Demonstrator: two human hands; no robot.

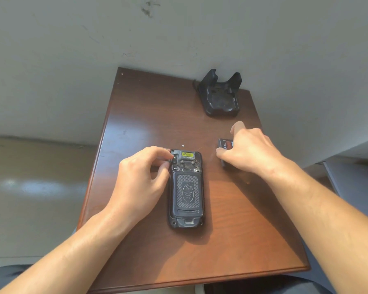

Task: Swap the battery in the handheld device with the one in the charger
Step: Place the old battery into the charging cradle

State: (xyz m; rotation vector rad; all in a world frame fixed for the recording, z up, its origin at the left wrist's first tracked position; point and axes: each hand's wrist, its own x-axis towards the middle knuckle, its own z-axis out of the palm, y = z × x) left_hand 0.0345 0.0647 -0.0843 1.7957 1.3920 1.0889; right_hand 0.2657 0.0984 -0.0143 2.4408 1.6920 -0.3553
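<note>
Item: handheld device (186,189), laid face down near the middle of the desk (149,115), long axis running near to far, black ribbed rubber back cover in place with a textured oval panel, a yellow label at the far end and a latch tab at the near end. Item: battery (225,144), a small dark rectangular block with a red-and-white label, lying flat just right of the device's far end and largely hidden beneath the right hand (245,148). Item: charger (221,96), a moulded black plastic cradle with two upright prongs, set at the far right of the desk against the wall; its bay appears unoccupied. The left hand (140,177) is curled, fingertips pinched on the device's far left corner. The right hand is cupped over the battery, fingers bent down around it, thumb raised; whether it is actually gripped cannot be told. The battery lies nearest the right hand, the charger farther beyond. Desk surface: polished reddish-brown wood veneer, glossy.
</note>
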